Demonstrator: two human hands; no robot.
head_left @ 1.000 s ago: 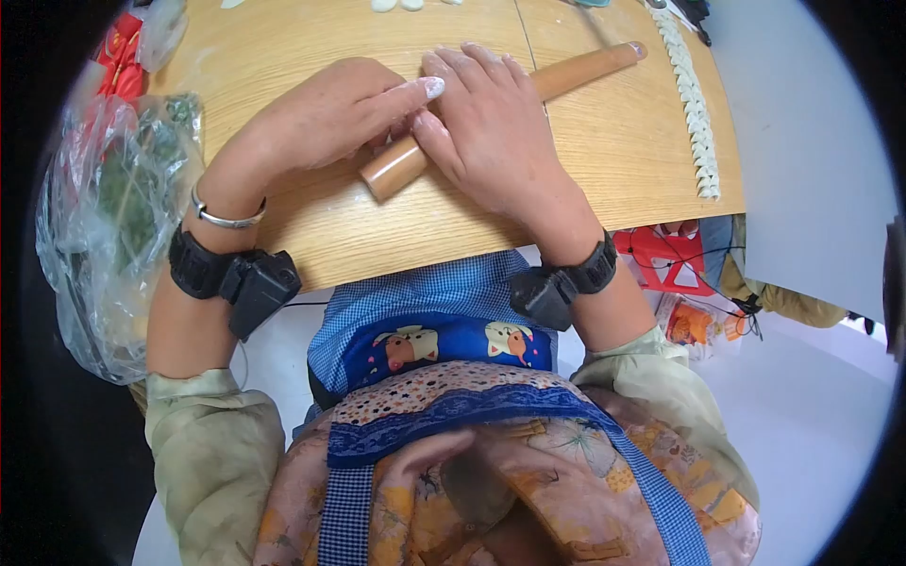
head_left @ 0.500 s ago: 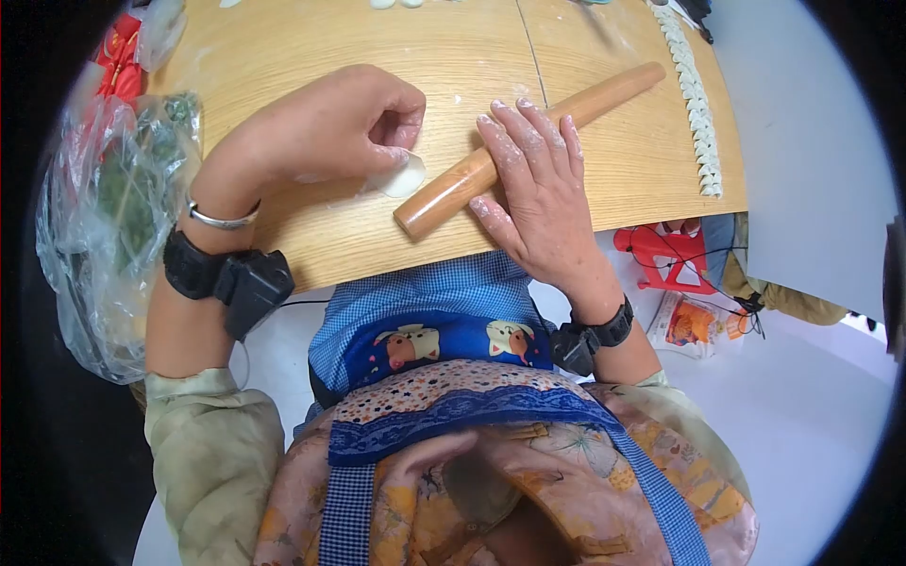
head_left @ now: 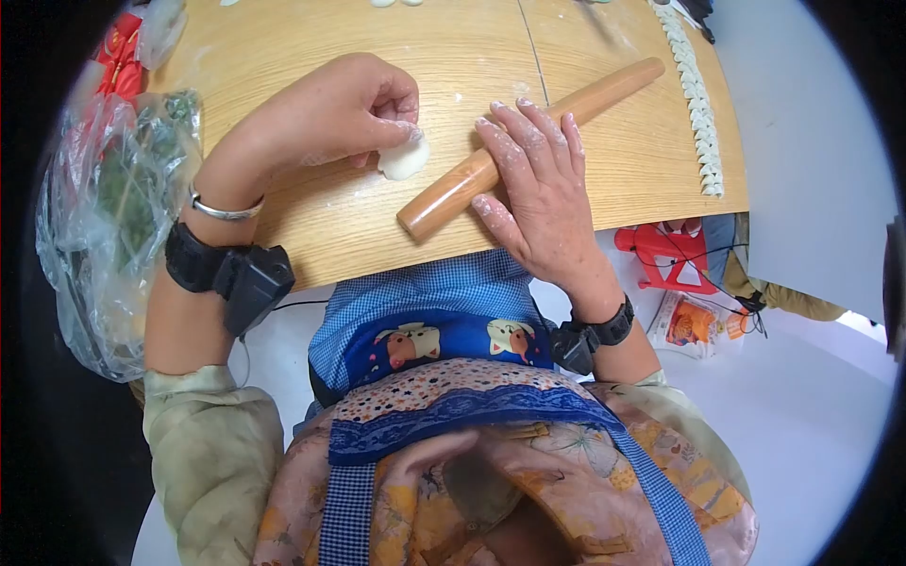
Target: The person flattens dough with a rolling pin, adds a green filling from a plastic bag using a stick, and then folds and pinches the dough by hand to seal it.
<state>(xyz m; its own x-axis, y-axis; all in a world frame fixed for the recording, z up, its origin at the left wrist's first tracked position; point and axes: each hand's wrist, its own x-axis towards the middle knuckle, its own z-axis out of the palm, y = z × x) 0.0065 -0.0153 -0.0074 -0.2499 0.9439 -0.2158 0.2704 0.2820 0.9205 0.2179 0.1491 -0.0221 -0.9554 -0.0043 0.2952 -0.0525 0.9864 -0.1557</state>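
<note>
My left hand (head_left: pixel 354 108) pinches the upper edge of a small round dough wrapper (head_left: pixel 404 160) between thumb and curled fingers. The wrapper is white and thin, and appears a little tilted over the wooden table. Across the wooden rolling pin (head_left: pixel 453 196) lies my right hand (head_left: pixel 538 189), its floury fingers stretched out over the pin and the thumb apart on the near side. The pin slants from near my apron up to the far right, its near end beside the wrapper.
Along the right of the table (head_left: pixel 321 226) runs a long row of overlapping dough wrappers (head_left: pixel 694 99). Several dough pieces (head_left: pixel 382 2) sit at the far edge. A clear plastic bag of greens (head_left: pixel 123 208) stands at the left. Below the right side is a red stool (head_left: pixel 665 255).
My left hand has lifted slightly, and the wrapper has turned and shifted a little up and right with it. My right hand and the rolling pin have barely moved.
</note>
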